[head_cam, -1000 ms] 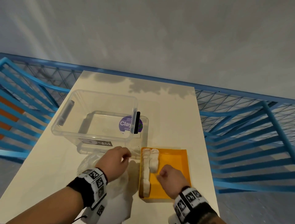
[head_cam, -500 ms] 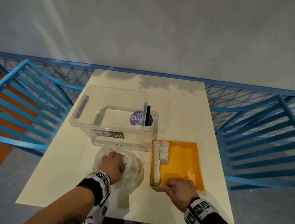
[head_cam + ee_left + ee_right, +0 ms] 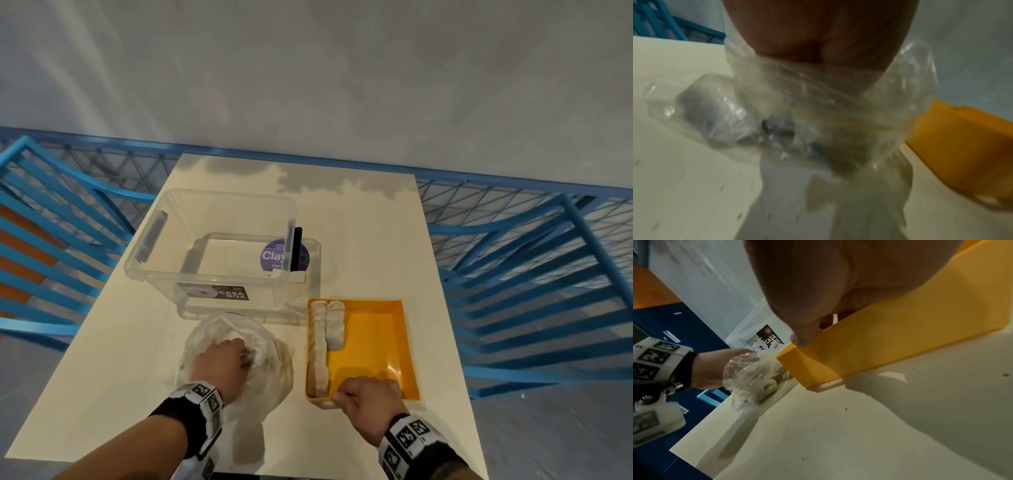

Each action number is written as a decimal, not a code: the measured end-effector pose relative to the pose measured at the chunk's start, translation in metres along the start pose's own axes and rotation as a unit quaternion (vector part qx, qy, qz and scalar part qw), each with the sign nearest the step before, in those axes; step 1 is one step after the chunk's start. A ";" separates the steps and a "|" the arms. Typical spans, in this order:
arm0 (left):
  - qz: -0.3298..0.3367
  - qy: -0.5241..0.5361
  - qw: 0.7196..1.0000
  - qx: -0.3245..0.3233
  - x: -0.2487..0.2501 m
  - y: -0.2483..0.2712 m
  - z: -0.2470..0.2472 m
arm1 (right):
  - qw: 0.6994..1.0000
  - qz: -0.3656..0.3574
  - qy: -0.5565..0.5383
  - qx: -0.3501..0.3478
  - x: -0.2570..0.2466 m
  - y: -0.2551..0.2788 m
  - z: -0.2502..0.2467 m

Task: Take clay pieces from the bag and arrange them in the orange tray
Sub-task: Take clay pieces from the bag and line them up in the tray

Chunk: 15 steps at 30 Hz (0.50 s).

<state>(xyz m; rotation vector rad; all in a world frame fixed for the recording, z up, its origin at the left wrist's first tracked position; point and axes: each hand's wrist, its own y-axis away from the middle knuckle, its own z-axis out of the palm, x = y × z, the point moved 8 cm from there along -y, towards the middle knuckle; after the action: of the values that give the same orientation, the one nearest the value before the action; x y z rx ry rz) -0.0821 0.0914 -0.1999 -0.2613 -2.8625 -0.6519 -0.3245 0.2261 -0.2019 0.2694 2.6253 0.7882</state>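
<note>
A clear plastic bag (image 3: 270, 373) of pale clay pieces lies on the table left of the orange tray (image 3: 373, 346). My left hand (image 3: 248, 356) is pushed into the bag's mouth with its fingers bent down among the pieces; the plastic (image 3: 797, 113) hides what they hold. In the tray, a long row of clay pieces (image 3: 318, 356) lines the left wall, with a shorter row (image 3: 334, 325) beside it. My right hand (image 3: 349, 390) grips the tray's near wall (image 3: 900, 345), its thumb (image 3: 803, 337) on the outside and its fingers over the rim.
A clear storage box (image 3: 212, 246) with a purple "Clay" sticker stands on its lid just behind the bag and tray. The cream table (image 3: 370, 240) is narrow, with blue metal railings (image 3: 534, 291) close on both sides and the near edge under my wrists.
My left hand went from the bag's mouth down into the bag. My right hand drew back from inside the tray and took hold of its near wall.
</note>
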 end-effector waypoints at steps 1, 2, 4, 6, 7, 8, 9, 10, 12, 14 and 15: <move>0.001 0.043 0.999 0.001 0.000 0.000 -0.007 | 1.000 0.001 0.000 -0.001 0.000 0.000 0.000; -0.004 0.082 0.997 0.007 -0.002 -0.001 -0.015 | 1.000 0.001 0.000 -0.002 0.000 0.000 0.000; -0.011 0.136 0.990 0.022 -0.006 -0.001 -0.030 | 1.000 0.001 -0.002 -0.003 -0.001 -0.001 -0.001; 0.001 0.166 0.986 0.023 -0.008 0.002 -0.042 | 1.000 0.002 -0.004 -0.007 -0.001 0.000 -0.002; 0.011 0.178 0.984 0.022 -0.008 0.002 -0.045 | 1.000 0.003 -0.005 -0.009 -0.002 0.000 -0.002; 0.017 0.189 0.982 0.017 -0.010 0.003 -0.047 | 1.000 0.003 -0.006 -0.011 -0.002 0.001 -0.003; 0.019 0.203 0.979 0.011 -0.013 0.002 -0.048 | 1.000 0.002 -0.006 -0.013 -0.002 0.001 -0.004; 0.017 0.219 0.976 0.004 -0.016 0.001 -0.047 | 1.000 0.001 -0.008 -0.016 -0.003 0.000 -0.004; -0.012 0.308 0.951 -0.018 -0.021 0.002 -0.046 | 1.000 0.001 -0.013 -0.020 -0.003 0.000 -0.005; -0.069 0.473 0.878 -0.029 -0.023 0.004 -0.044 | 1.000 -0.001 -0.019 -0.021 -0.004 0.000 -0.005; -0.095 0.556 0.825 -0.041 -0.021 0.006 -0.040 | 1.000 -0.002 -0.021 -0.022 -0.003 0.001 -0.005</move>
<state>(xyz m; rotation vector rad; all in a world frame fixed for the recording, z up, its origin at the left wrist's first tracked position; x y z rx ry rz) -0.0541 0.0759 -0.1667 0.3184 -1.7264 -0.6506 -0.3234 0.2232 -0.1968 0.2646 2.5647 0.8290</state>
